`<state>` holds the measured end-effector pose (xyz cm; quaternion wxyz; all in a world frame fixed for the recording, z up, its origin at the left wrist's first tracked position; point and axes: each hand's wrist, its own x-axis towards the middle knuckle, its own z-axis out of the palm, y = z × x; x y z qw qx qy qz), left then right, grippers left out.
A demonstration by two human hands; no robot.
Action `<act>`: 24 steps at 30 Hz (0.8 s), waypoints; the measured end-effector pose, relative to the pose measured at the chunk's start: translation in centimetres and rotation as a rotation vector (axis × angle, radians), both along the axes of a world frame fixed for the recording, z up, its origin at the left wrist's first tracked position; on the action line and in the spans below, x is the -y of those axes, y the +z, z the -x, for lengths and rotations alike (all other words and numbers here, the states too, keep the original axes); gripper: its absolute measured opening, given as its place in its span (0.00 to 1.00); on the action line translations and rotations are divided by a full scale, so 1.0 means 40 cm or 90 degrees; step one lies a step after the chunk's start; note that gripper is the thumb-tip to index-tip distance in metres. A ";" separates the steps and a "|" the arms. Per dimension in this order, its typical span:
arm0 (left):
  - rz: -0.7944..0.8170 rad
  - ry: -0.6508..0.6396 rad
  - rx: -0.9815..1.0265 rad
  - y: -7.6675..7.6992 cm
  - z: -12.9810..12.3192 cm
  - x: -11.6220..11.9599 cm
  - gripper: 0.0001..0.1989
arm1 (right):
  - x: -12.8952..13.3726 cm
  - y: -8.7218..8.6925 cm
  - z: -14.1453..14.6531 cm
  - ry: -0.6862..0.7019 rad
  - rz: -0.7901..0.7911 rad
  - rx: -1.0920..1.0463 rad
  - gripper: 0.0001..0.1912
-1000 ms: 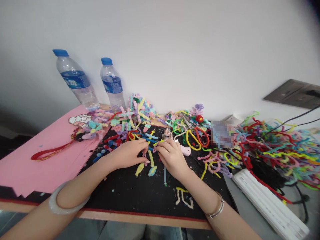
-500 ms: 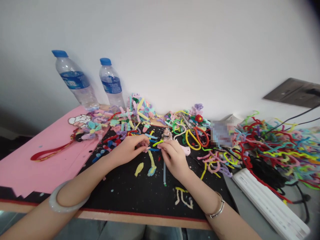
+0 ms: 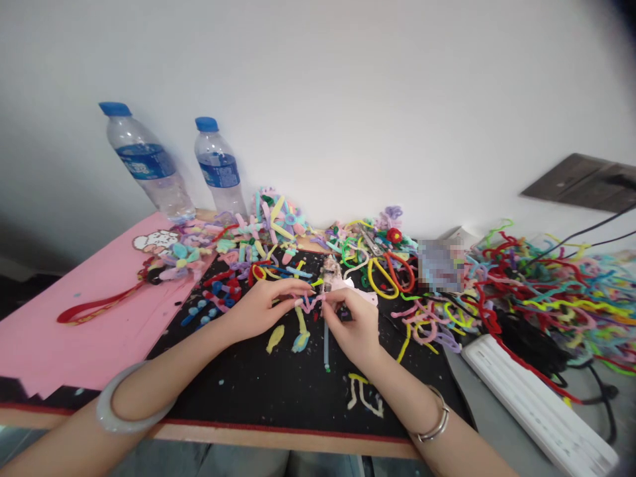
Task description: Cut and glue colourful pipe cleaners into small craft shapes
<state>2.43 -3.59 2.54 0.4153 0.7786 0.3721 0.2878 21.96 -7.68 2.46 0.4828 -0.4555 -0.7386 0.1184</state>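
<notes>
Between my two hands, over the middle of the black mat (image 3: 238, 391), a thin pink fuzzy stem (image 3: 311, 303) stretches in a zigzag. My left hand (image 3: 265, 306) pinches its left end. Thumb and forefinger of my right hand (image 3: 354, 321) close on its right end. Just below lie a yellow-and-blue fuzzy piece (image 3: 301, 339) and a small yellow leaf shape (image 3: 275, 338). A light blue stick with a green tip (image 3: 326, 344) lies beside my right hand. Nearer the front edge is a yellow-and-white bent shape (image 3: 365, 394).
Two water bottles (image 3: 144, 162) (image 3: 218, 169) stand by the wall. Scissors with yellow and red handles (image 3: 385, 275) lie behind my right hand. Tangled fuzzy stems (image 3: 556, 285) and a white power strip (image 3: 539, 404) are right; pink sheets (image 3: 94, 298) are left.
The pink stem now shows stretched between my fingers. My right hand has shifted slightly right and down, and the left hand's fingers reach farther right. The yellow-green stem near my right fingertips is now mostly hidden.
</notes>
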 end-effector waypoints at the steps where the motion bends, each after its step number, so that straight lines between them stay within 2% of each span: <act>1: 0.002 -0.005 0.000 0.001 -0.004 0.004 0.14 | 0.001 -0.002 0.002 0.000 -0.004 0.007 0.05; 10: 0.062 0.034 0.035 0.005 -0.035 0.039 0.13 | 0.003 -0.020 0.010 0.010 -0.084 0.162 0.09; 17: 0.090 0.059 0.096 -0.009 -0.031 0.040 0.13 | -0.001 -0.022 0.006 0.029 -0.032 0.231 0.09; 24: 0.120 0.093 0.133 -0.012 -0.027 0.031 0.13 | -0.001 -0.033 -0.005 0.057 0.028 0.226 0.12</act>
